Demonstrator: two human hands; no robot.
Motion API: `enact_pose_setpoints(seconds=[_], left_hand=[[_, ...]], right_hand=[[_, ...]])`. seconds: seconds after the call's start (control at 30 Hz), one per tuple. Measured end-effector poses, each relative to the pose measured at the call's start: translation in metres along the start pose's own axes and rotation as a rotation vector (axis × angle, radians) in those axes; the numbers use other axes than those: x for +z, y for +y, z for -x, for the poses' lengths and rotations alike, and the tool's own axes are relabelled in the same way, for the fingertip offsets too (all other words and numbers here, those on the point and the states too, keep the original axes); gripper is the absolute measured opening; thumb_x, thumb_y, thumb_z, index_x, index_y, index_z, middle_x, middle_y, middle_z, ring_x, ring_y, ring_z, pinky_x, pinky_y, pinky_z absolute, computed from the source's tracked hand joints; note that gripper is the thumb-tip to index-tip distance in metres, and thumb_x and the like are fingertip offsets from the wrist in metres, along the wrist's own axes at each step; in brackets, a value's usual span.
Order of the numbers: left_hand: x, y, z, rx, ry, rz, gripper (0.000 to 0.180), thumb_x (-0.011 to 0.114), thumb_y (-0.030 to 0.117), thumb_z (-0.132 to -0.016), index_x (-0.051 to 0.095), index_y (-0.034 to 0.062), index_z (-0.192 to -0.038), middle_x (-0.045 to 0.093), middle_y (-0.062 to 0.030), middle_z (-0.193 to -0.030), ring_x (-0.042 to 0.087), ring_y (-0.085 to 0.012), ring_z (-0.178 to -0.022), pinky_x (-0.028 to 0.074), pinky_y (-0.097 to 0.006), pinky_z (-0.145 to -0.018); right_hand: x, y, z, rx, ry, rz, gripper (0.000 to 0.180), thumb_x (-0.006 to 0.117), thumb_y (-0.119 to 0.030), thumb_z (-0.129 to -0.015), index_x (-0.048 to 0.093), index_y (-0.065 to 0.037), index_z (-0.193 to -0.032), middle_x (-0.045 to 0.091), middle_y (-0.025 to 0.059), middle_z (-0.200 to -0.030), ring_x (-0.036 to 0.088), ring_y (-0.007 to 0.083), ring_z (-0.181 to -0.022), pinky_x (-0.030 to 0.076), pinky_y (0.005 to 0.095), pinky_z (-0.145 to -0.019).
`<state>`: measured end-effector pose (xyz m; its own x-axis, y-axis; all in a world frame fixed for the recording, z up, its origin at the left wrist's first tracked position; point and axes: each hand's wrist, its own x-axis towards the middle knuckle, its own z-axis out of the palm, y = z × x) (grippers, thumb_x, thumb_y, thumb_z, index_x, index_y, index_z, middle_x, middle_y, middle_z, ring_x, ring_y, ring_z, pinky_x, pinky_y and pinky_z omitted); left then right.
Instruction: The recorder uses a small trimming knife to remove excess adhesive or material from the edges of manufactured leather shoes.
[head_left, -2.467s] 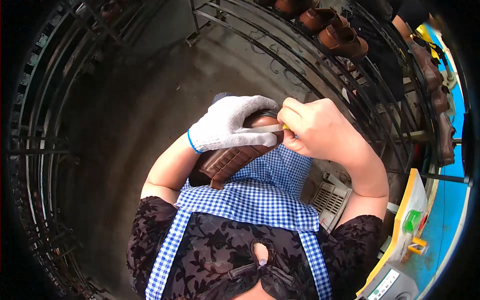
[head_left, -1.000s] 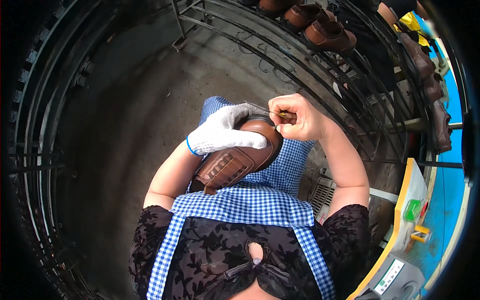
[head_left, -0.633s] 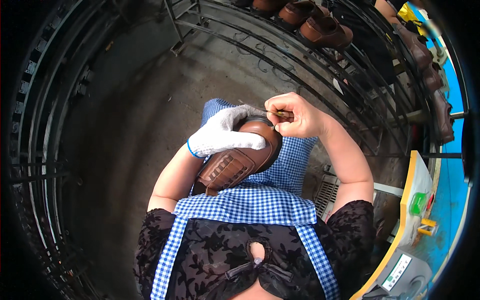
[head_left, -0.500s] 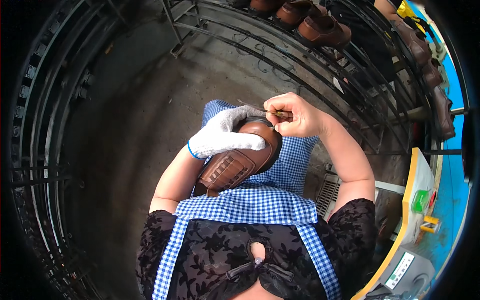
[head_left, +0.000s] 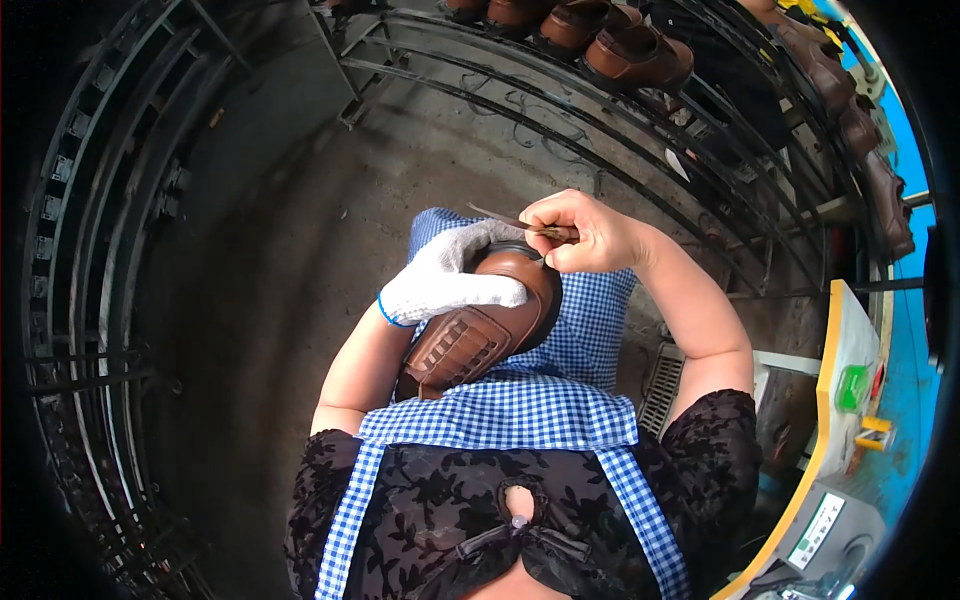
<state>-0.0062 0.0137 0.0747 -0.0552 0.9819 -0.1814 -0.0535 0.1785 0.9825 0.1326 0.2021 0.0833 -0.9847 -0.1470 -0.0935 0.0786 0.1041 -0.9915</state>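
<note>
A brown leather shoe (head_left: 481,330) with a dark sole lies over my lap, its toe pointing away from me and to the right. My left hand (head_left: 448,274), in a white knit glove with a blue cuff edge, grips the shoe around its toe end. Bare and closed, my right hand (head_left: 588,235) pinches a thin, dark, blade-like tool (head_left: 497,215) whose narrow end sticks out to the left. The right fingertips sit at the toe edge of the shoe. Whether they also hold something small there is too fine to tell.
Metal racks with several brown shoes (head_left: 637,58) curve across the far right. Another dark rack (head_left: 85,300) stands at the left. On the right is a yellow-edged bench (head_left: 826,400) with a green item (head_left: 853,388) and a grey machine part (head_left: 835,530). A checked apron (head_left: 500,415) covers my lap.
The view has shifted slightly. Both hands stay at the shoe's toe, and the tool in my right hand has tilted a little, its tip showing farther left.
</note>
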Motion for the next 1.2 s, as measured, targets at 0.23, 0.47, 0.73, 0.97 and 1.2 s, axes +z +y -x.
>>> enact_pose_setpoints(seconds=[0.23, 0.47, 0.73, 0.97, 1.2], left_hand=[[0.001, 0.0, 0.0, -0.025, 0.008, 0.065, 0.064, 0.084, 0.023, -0.067, 0.06, -0.0016, -0.121, 0.064, -0.0115, -0.113, 0.06, -0.0203, -0.107, 0.044, -0.033, -0.098], [0.001, -0.003, -0.002, -0.022, 0.01, 0.05, 0.066, 0.085, 0.024, -0.066, 0.06, -0.0009, -0.121, 0.064, -0.0114, -0.113, 0.06, -0.0202, -0.107, 0.045, -0.034, -0.097], [-0.001, -0.006, -0.001, -0.025, -0.014, 0.076, 0.065, 0.085, 0.022, -0.066, 0.06, 0.001, -0.122, 0.064, -0.0098, -0.114, 0.06, -0.02, -0.107, 0.045, -0.034, -0.097], [0.0, -0.004, -0.002, -0.024, -0.01, 0.081, 0.064, 0.086, 0.021, -0.066, 0.061, 0.0013, -0.122, 0.064, -0.0094, -0.114, 0.059, -0.0197, -0.108, 0.045, -0.034, -0.097], [-0.002, -0.002, -0.001, 0.007, 0.011, 0.047, 0.059, 0.084, 0.028, -0.07, 0.064, 0.0025, -0.119, 0.065, -0.0103, -0.111, 0.062, -0.0212, -0.104, 0.047, -0.034, -0.095]], right_hand=[[-0.001, 0.0, -0.002, -0.003, -0.022, -0.004, 0.009, 0.057, -0.002, -0.068, 0.048, -0.004, -0.07, 0.043, -0.0043, -0.068, 0.035, 0.0041, -0.059, 0.03, 0.0227, -0.052], [-0.003, 0.006, -0.002, -0.016, -0.033, -0.047, 0.009, 0.057, -0.005, -0.07, 0.049, -0.006, -0.07, 0.042, -0.0055, -0.067, 0.035, 0.0038, -0.06, 0.03, 0.0219, -0.053], [-0.001, 0.01, -0.003, -0.054, -0.037, -0.119, 0.008, 0.057, -0.004, -0.069, 0.049, -0.006, -0.071, 0.042, -0.0059, -0.068, 0.035, 0.0036, -0.06, 0.029, 0.022, -0.054], [-0.003, 0.023, -0.005, -0.109, -0.057, -0.212, 0.01, 0.058, -0.009, -0.069, 0.05, -0.006, -0.072, 0.043, -0.0058, -0.069, 0.036, 0.0044, -0.062, 0.029, 0.0228, -0.056], [0.002, 0.006, 0.011, 0.02, 0.007, -0.057, 0.011, 0.059, -0.006, -0.069, 0.049, -0.005, -0.072, 0.043, -0.0044, -0.069, 0.036, 0.0043, -0.059, 0.03, 0.0227, -0.053]])
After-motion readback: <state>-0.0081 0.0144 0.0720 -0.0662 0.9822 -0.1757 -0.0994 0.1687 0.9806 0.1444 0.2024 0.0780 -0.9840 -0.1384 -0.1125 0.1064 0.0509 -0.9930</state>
